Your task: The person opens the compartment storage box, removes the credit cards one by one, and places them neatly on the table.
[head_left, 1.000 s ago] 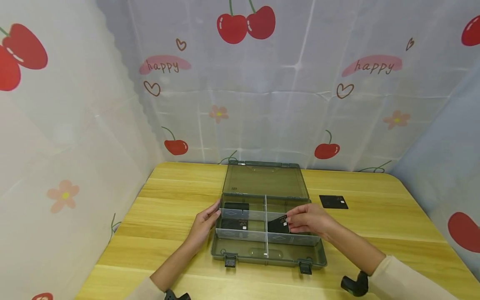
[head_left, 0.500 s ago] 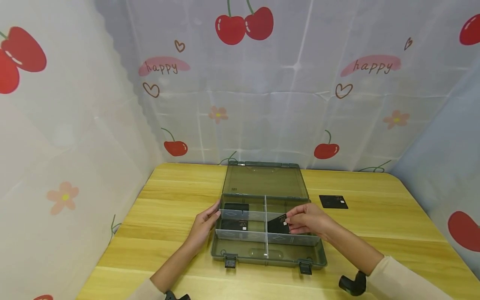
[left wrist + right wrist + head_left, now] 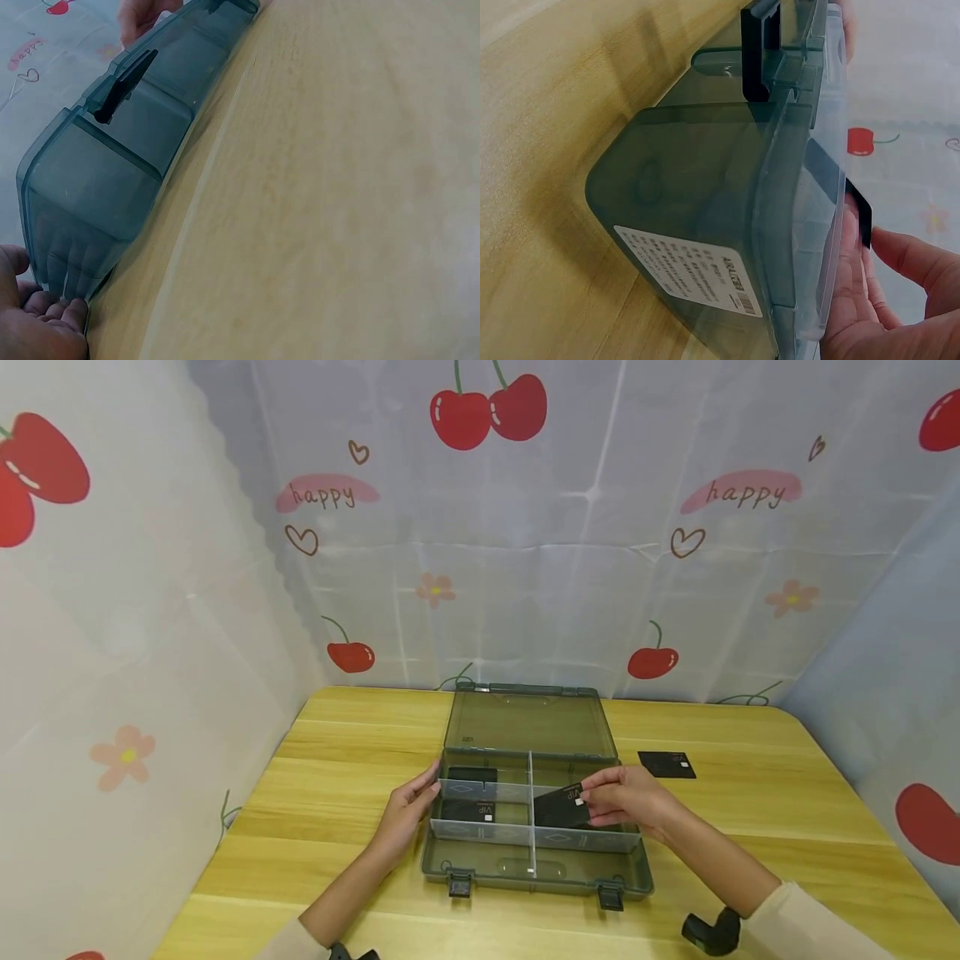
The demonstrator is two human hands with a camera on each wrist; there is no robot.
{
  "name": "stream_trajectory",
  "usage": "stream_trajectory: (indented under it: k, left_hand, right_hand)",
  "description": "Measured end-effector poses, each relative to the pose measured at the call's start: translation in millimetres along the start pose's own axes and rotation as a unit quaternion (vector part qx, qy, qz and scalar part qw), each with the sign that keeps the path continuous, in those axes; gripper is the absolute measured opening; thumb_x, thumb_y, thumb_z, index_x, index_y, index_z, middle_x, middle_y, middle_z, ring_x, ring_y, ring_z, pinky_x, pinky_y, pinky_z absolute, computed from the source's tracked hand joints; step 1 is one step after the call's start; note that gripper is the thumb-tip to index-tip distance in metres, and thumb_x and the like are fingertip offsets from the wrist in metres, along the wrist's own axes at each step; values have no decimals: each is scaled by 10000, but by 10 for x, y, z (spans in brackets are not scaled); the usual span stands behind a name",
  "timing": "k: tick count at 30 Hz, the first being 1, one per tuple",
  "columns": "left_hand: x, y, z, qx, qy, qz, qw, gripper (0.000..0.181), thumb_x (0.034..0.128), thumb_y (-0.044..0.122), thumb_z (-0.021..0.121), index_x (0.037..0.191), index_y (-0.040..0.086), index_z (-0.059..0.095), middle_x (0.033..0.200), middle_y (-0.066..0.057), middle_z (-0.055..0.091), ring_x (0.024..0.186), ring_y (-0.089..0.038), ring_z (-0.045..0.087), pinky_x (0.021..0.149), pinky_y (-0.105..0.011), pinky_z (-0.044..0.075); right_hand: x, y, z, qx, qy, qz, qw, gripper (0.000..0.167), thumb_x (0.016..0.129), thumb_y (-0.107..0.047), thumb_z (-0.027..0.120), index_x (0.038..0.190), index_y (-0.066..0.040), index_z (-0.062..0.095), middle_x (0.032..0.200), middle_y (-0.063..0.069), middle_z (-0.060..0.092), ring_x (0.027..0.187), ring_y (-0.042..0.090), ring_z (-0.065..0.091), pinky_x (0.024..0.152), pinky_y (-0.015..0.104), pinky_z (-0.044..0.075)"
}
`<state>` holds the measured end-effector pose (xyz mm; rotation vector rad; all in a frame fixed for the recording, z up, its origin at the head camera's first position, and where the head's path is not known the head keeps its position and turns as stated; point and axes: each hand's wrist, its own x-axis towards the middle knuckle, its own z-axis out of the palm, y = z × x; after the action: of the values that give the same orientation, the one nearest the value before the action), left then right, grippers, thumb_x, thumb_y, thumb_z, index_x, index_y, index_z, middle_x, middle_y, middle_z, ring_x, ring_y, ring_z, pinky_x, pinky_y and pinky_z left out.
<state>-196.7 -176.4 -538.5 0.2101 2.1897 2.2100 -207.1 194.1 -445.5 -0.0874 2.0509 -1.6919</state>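
A translucent grey-green divider box [image 3: 480,865] stands on the table with its lid [image 3: 531,720] folded back. My left hand [image 3: 405,814] rests against its left end, and in the left wrist view its fingers [image 3: 73,313] touch the outer wall. My right hand [image 3: 628,799] pinches a black VIP card [image 3: 558,808], tilted over the middle right compartment. In the right wrist view the card [image 3: 864,214] rises past the clear divider. A second VIP card [image 3: 467,811] lies in the middle left compartment. Behind it, a black item [image 3: 472,774] sits in the back left compartment.
Another black VIP card [image 3: 667,764] lies on the wooden table [image 3: 360,727] to the right of the box. Two black latches [image 3: 460,885] hang at the box's front. A cherry-patterned curtain [image 3: 510,568] closes off the back and sides.
My right hand has moved slightly right and up with the card, and more of the card shows above the compartment. My left hand and the box have stayed put.
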Motion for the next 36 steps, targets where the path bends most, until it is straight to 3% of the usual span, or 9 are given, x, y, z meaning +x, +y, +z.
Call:
stream_trajectory:
  k: [10, 22, 36]
  left_hand:
    - [-5, 3, -2, -95, 22, -113, 9999, 528, 1052, 209, 576, 1526, 27, 428, 1604, -50, 370, 1499, -230, 286, 1163, -311, 294]
    - [-1, -7, 2, -17, 42, -23, 10000, 520, 1053, 201, 574, 1519, 18, 436, 1603, -77, 367, 1499, -258, 283, 1162, -332, 297]
    - [4, -14, -1, -119, 61, -92, 9999, 528, 1045, 215, 588, 1521, 37, 445, 1605, -73, 362, 1497, -239, 281, 1152, -331, 307]
  right_hand:
    - [-32, -2, -50, -36, 281, -115, 9995, 321, 967, -93, 672, 1204, 122, 645, 899, 90, 729, 730, 190, 699, 767, 392, 629]
    - [-77, -5, -152, 109, 663, -247, 9974, 336, 965, -97, 682, 1225, 116, 657, 873, 62, 730, 693, 157, 694, 733, 361, 631]
    - [-98, -39, -292, 566, 950, -558, 9923, 414, 990, -150, 679, 1294, 122, 606, 997, 5, 700, 760, 149, 683, 774, 337, 623]
